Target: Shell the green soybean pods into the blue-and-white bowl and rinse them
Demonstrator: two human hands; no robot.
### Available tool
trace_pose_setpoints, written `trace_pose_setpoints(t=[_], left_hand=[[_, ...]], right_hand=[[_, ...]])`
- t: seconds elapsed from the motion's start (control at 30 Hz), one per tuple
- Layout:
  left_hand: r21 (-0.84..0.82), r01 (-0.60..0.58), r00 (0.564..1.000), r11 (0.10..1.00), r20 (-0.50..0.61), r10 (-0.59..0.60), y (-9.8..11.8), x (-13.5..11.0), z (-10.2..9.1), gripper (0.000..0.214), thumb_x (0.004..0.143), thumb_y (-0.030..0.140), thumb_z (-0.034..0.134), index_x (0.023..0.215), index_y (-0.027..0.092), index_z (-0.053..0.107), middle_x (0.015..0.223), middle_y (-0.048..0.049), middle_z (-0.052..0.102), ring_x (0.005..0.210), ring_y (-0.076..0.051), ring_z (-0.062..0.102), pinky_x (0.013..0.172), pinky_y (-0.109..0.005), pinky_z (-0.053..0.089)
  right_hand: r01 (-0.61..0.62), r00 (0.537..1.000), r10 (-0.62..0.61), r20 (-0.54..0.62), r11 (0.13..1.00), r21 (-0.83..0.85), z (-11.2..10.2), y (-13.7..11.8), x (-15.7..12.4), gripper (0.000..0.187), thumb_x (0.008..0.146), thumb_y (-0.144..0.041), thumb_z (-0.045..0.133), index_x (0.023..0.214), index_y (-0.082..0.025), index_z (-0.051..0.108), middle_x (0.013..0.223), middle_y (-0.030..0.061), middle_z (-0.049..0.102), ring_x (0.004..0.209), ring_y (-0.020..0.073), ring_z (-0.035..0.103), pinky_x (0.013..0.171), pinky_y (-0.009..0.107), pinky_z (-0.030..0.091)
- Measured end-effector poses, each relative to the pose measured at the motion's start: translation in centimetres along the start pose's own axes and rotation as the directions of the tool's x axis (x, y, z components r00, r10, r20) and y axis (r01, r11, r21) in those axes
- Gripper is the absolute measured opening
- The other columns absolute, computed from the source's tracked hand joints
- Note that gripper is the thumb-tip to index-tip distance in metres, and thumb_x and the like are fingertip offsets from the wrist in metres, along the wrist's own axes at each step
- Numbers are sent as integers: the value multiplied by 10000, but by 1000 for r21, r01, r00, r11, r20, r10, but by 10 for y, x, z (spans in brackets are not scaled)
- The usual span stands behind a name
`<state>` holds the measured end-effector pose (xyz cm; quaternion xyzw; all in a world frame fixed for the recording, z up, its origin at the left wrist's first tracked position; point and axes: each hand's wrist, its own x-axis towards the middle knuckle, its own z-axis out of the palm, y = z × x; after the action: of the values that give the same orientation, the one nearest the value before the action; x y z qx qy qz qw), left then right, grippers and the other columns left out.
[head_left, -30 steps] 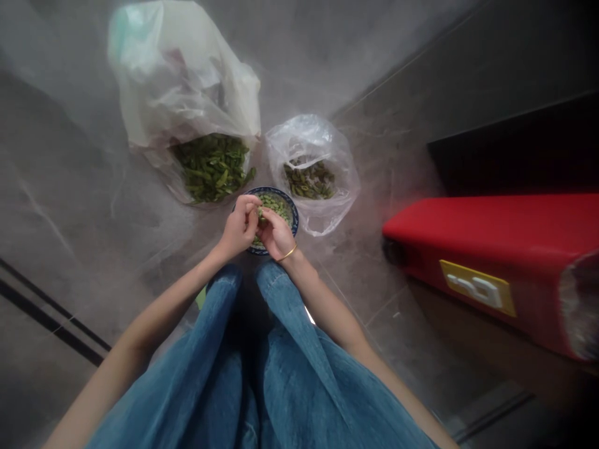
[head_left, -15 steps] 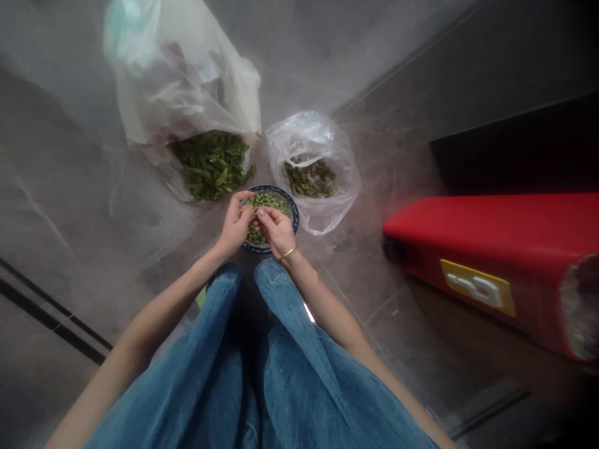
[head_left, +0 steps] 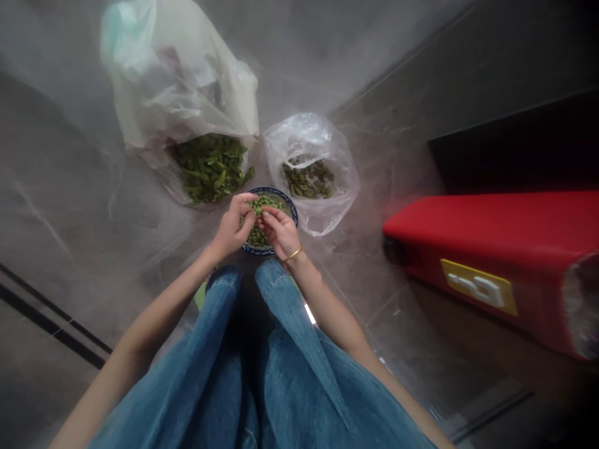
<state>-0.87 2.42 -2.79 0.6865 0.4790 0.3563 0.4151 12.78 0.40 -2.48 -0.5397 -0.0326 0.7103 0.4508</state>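
Over a blue-patterned bowl [head_left: 294,215], my left hand [head_left: 233,223] and my right hand [head_left: 282,234] meet, thumbs and fingers pinched close together. A small green bean pod [head_left: 259,211] shows between the fingertips, partly hidden by them; both hands appear to grip it. Shelled green beans [head_left: 271,201] fill much of the bowl beneath. Just beyond my left hand, whole green pods [head_left: 213,168] lie in the mouth of a large white plastic bag [head_left: 187,81]. A smaller clear plastic bag [head_left: 334,146] beyond the bowl holds darker green husks [head_left: 309,181].
A red box-like object [head_left: 491,224] with a yellow label stands on the right, in front of a dark panel [head_left: 519,146]. Grey tiled floor [head_left: 70,187] surrounds everything. My knees in blue jeans [head_left: 276,287] are close below the bowl.
My hands have shifted slightly, with the fingertips a little further apart and the green pod more visible between them. The bags and bowl stay where they were.
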Motion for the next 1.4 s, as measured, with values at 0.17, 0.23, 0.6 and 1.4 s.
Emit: trace_pose_setpoints(t=[0.17, 0.23, 0.6, 1.4], left_hand=[[77, 12, 997, 997, 77, -18, 1, 3, -9, 468, 874, 285, 556, 1302, 176, 402, 952, -46, 649, 845, -163, 636, 801, -295, 506], [61, 7, 996, 998, 84, -12, 2, 4, -9, 433, 889, 255, 545, 1293, 171, 414, 940, -41, 666, 859, -151, 653, 819, -281, 512], [359, -301, 953, 883, 147, 266, -1, 2, -4, 221, 952, 206, 465, 1135, 171, 584, 922, -61, 692, 894, -161, 651, 783, -279, 547], [321, -166, 985, 932, 20, 169, 4, 14, -5, 39, 876, 162, 539, 906, 187, 538, 801, -11, 631, 744, -128, 621, 689, -238, 495]], right_hand=[[79, 997, -76, 25, 985, -153, -4, -5, 1, 281, 603, -358, 816, 770, -185, 669, 621, -44, 645, 567, 83, 560, 574, 219, 472], [85, 996, -77, 47, 976, -199, -5, -9, 0, 304, 592, -388, 820, 755, -183, 664, 601, -50, 636, 548, 78, 549, 542, 210, 455], [-85, 996, 84, -15, 987, -138, -1, -7, 0, 413, 587, -559, 788, 683, -177, 665, 603, -10, 671, 531, 103, 587, 486, 220, 467], [233, 967, -151, 208, 854, -466, -15, 0, 10, 417, 697, -482, 721, 996, -192, 713, 879, 32, 728, 784, 177, 674, 748, 336, 580]])
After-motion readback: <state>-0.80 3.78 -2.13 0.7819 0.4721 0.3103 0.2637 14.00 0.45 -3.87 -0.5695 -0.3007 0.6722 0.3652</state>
